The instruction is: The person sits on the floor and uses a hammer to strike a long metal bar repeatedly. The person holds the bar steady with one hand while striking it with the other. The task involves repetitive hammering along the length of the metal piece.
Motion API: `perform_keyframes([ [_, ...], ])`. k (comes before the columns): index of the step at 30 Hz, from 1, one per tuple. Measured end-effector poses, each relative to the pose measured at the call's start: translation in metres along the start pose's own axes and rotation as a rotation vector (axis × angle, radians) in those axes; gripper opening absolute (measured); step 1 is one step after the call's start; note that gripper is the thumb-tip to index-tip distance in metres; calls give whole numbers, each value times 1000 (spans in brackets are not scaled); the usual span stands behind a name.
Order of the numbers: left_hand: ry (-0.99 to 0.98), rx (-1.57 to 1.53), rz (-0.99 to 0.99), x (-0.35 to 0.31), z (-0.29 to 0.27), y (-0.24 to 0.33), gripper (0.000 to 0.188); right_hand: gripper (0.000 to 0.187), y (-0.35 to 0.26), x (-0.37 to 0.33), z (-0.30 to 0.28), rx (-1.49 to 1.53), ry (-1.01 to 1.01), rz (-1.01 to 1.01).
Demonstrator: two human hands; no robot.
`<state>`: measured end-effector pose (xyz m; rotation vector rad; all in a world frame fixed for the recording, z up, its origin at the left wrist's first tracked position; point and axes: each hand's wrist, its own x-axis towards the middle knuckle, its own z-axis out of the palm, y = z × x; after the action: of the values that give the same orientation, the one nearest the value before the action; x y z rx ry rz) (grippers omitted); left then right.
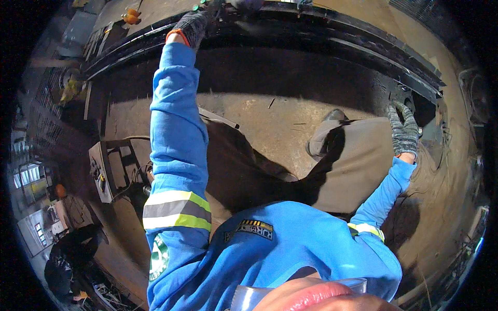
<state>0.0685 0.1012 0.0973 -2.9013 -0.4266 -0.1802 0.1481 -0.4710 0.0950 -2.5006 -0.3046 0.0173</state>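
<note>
My left hand (pixel 193 28), in a dark grey knit glove with an orange cuff, reaches far forward to a long dark steel beam (pixel 321 32). Its fingers merge with dark shapes at the top edge, so what they touch is hidden. Small green round pieces (pixel 196 7) show just beyond it. My right hand (pixel 403 127), in a grey speckled glove, is beside my right knee near the beam's right end. Its fingers are stretched out with a gap between them, and nothing shows in them.
An open-framed metal box (pixel 104 173) with cables stands at my left. My shoe (pixel 332 122) is on the dusty floor (pixel 249 111) below the beam, among thin scraps. An orange object (pixel 132 17) lies at the far left. Cables run along the right side.
</note>
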Motion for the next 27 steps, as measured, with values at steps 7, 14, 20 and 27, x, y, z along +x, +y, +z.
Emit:
perform_keyframes([
  [7, -62, 70, 10, 4, 2, 7, 38, 36, 7, 1, 3, 4, -5, -15],
  [14, -161, -35, 217, 17, -51, 120, 39, 34, 3, 0, 0, 51, -5, -27],
  [20, 170, -780, 348, 44, 15, 134, 31, 31, -6, -4, 0, -63, 11, 20],
  [27, 184, 2, 597, 67, 25, 123, 21, 27, 12, -1, 6, 100, 5, -9],
])
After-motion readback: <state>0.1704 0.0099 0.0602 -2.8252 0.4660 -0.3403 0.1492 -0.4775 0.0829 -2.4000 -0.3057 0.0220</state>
